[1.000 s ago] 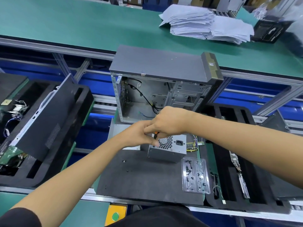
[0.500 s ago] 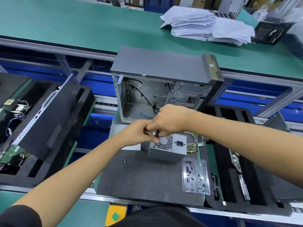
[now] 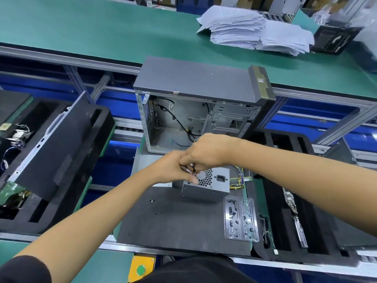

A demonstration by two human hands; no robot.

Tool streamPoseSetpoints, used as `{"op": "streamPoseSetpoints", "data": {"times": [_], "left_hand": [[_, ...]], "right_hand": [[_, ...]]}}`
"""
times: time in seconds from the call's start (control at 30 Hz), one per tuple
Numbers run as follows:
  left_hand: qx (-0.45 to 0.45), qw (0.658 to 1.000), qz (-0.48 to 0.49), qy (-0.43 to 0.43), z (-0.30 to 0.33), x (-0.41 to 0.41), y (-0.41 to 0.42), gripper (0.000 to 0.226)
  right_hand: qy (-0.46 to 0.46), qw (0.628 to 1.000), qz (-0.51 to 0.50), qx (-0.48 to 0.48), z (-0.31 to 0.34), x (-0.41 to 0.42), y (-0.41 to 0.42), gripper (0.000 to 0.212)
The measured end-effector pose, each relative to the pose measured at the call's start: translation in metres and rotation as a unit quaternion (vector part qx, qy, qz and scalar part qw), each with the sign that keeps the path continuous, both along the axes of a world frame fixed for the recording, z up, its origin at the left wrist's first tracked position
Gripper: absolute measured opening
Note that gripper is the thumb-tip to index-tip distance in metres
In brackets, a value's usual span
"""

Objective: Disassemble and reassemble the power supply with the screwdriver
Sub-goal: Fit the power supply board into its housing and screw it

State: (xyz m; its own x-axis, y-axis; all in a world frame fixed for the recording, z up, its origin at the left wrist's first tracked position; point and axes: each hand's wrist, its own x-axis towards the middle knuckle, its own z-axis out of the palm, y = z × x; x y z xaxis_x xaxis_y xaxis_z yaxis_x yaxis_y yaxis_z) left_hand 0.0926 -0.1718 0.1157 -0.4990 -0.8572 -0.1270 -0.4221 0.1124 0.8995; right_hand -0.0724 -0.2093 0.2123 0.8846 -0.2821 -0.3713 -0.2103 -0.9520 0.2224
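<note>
The grey power supply (image 3: 212,187) sits on a dark mat (image 3: 173,225), its honeycomb fan grille and power socket facing up. Yellow and black wires (image 3: 237,178) trail off its right side. My right hand (image 3: 210,152) is closed on a small screwdriver (image 3: 192,167) with a black and orange handle, held above the grille's left corner. My left hand (image 3: 173,168) meets it there, its fingers pinched at the screwdriver and resting on the supply's top left corner. The tip is hidden by my fingers.
An open, empty computer case (image 3: 195,111) stands just behind the power supply. A clear plastic screw tray (image 3: 240,219) lies to the right on the mat. Black foam trays with parts flank both sides (image 3: 51,160). Paper stacks (image 3: 255,31) lie on the far green bench.
Both hands stayed joined over the power supply's top left corner with only small finger movement. The camera view shifted slightly.
</note>
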Motion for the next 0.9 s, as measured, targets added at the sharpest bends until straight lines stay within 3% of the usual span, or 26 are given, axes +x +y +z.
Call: {"op": "streamPoseSetpoints", "data": {"times": [0.1,0.17,0.27,0.43,0.6,0.67,0.8,0.9], "left_hand": [[-0.049,0.996,0.073,-0.018,-0.007,-0.006,0.002,0.033],[-0.055,0.996,0.066,0.011,-0.011,-0.004,0.003,0.030],[-0.044,0.999,0.004,0.013,-0.007,0.006,0.003,0.019],[-0.013,0.998,-0.033,-0.052,0.002,0.005,-0.003,0.008],[-0.031,0.999,0.011,-0.022,-0.001,0.009,-0.004,0.033],[-0.027,0.999,0.020,-0.007,-0.003,0.009,-0.002,0.033],[-0.010,0.998,-0.052,0.017,0.001,0.010,0.002,0.020],[-0.015,0.995,-0.093,0.016,-0.005,0.001,0.013,0.024]], "right_hand": [[0.006,0.998,-0.055,-0.014,-0.004,0.009,0.004,0.019],[0.016,0.997,-0.072,-0.020,-0.004,0.009,0.004,0.024],[0.000,1.000,-0.013,-0.016,0.001,0.005,0.001,0.029],[0.006,0.999,0.049,-0.020,0.001,0.006,-0.001,0.015],[-0.011,0.998,0.050,-0.044,-0.003,0.004,0.004,0.004],[-0.018,0.999,0.032,-0.038,-0.005,0.004,0.009,0.004],[-0.027,0.996,-0.068,-0.041,-0.010,0.002,0.011,0.020],[0.003,0.998,-0.053,-0.038,-0.013,-0.009,0.016,0.028]]}}
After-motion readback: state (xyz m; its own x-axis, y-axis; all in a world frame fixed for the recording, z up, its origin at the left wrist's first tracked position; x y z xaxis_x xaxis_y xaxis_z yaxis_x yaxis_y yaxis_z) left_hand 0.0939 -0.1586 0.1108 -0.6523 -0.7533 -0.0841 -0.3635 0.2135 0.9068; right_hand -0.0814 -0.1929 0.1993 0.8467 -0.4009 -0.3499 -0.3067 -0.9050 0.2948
